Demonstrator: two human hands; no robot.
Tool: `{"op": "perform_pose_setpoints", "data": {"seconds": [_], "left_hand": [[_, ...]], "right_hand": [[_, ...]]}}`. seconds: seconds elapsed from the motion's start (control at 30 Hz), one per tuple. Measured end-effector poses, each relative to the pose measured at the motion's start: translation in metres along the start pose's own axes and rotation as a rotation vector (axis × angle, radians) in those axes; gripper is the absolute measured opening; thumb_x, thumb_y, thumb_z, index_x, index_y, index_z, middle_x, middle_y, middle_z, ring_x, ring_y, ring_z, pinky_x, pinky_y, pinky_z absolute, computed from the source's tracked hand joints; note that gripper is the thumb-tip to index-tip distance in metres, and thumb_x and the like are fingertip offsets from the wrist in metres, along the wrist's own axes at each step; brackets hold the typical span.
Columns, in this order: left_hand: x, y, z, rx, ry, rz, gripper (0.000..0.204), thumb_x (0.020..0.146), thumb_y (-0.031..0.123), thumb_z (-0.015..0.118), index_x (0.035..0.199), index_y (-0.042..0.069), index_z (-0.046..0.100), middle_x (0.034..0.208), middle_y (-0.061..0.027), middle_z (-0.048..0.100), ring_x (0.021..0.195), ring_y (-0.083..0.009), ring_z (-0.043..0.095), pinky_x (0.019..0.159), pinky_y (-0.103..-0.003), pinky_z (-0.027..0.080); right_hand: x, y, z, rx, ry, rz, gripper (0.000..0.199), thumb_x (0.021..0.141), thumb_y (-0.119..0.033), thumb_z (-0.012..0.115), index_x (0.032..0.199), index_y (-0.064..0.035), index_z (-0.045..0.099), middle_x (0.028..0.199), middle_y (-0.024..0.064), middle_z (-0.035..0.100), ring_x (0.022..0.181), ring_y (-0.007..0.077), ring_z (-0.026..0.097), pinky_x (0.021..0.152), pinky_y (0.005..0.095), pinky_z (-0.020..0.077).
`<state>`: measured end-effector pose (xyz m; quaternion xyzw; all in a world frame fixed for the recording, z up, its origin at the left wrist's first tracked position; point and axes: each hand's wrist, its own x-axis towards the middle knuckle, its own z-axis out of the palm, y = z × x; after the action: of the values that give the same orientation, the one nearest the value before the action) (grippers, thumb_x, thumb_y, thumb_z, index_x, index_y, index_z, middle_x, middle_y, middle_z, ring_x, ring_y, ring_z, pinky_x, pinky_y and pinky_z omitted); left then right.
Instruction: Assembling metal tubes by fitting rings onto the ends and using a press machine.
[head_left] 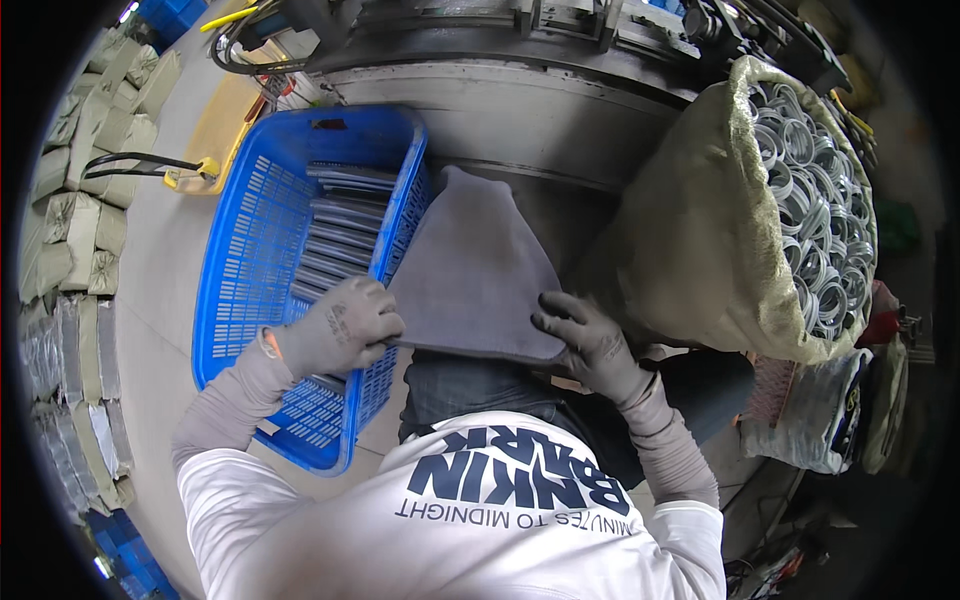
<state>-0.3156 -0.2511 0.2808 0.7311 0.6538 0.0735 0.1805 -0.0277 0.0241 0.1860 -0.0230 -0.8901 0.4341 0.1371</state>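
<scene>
The step in hand seems to be handling the grey mat (475,265), stretched between and ahead of both hands. The left hand (350,325) grips its near-left corner; the right hand (592,342) pinches the near-right — any move calls for an even hold. Beside the left hand, a blue basket (245,235) holds grey strips (345,236); beyond the right, a sack (665,235) holds rings (822,215).

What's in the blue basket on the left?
Long-edged grey pieces lie side by side in the blue basket. The left hand covers part of the inside, and whatever is underneath the pieces can't be seen.
</scene>
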Motion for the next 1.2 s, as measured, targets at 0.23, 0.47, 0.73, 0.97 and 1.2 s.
{"op": "perform_pose_setpoints", "data": {"seconds": [0.23, 0.47, 0.73, 0.97, 1.2], "left_hand": [[-0.017, 0.014, 0.025, -0.125, -0.206, -0.042, 0.025, 0.079, 0.021, 0.077, 0.099, 0.007, 0.072, 0.096, -0.0089, 0.066, 0.099, -0.0294, 0.064, 0.093, -0.045, 0.05], [0.014, -0.04, 0.085, -0.3, 0.46, -0.287, 0.076, 0.096, 0.048, 0.071, 0.159, 0.01, 0.051, 0.167, -0.0298, 0.036, 0.156, -0.0486, 0.033, 0.129, -0.057, 0.026], [-0.089, -0.256, 0.175, -0.783, 1.02, -0.994, 0.047, 0.101, 0.026, 0.074, 0.141, 0.005, 0.065, 0.129, -0.0184, 0.071, 0.121, -0.0271, 0.069, 0.105, -0.039, 0.052], [-0.295, -0.355, 0.414, 0.177, -0.645, -0.961, 0.035, 0.098, 0.029, 0.062, 0.128, 0.014, 0.075, 0.136, -0.0081, 0.066, 0.128, -0.0315, 0.059, 0.114, -0.06, 0.037], [-0.343, -0.339, 0.486, 0.044, -0.832, -0.916, 0.048, 0.094, 0.045, 0.068, 0.133, 0.016, 0.074, 0.147, -0.0126, 0.06, 0.145, -0.0328, 0.047, 0.115, -0.056, 0.035]], "right_hand": [[-0.019, -0.011, 0.018, -0.105, -0.142, -0.094, 0.051, 0.084, -0.001, 0.075, 0.134, -0.0081, 0.07, 0.14, 0.0168, 0.066, 0.12, 0.0366, 0.068, 0.099, 0.0429, 0.0572], [0.023, -0.048, 0.016, 0.212, -0.335, 0.313, 0.052, 0.09, -0.013, 0.077, 0.14, -0.0051, 0.065, 0.14, 0.0188, 0.064, 0.118, 0.0345, 0.069, 0.098, 0.0412, 0.0566], [0.054, -0.001, 0.084, 0.432, -0.074, 0.73, 0.03, 0.102, -0.009, 0.067, 0.13, 0.0027, 0.07, 0.104, 0.0115, 0.075, 0.091, 0.0213, 0.073, 0.078, 0.0318, 0.0581], [0.102, 0.025, 0.112, 0.257, 0.263, 0.925, 0.035, 0.102, -0.007, 0.065, 0.133, 0.0088, 0.067, 0.116, 0.0163, 0.075, 0.097, 0.0196, 0.073, 0.085, 0.0316, 0.0584], [0.133, 0.004, 0.165, 0.186, 0.0, 0.897, 0.035, 0.102, -0.004, 0.064, 0.134, 0.0088, 0.066, 0.119, 0.0162, 0.075, 0.098, 0.0196, 0.073, 0.087, 0.0315, 0.0592]]}}
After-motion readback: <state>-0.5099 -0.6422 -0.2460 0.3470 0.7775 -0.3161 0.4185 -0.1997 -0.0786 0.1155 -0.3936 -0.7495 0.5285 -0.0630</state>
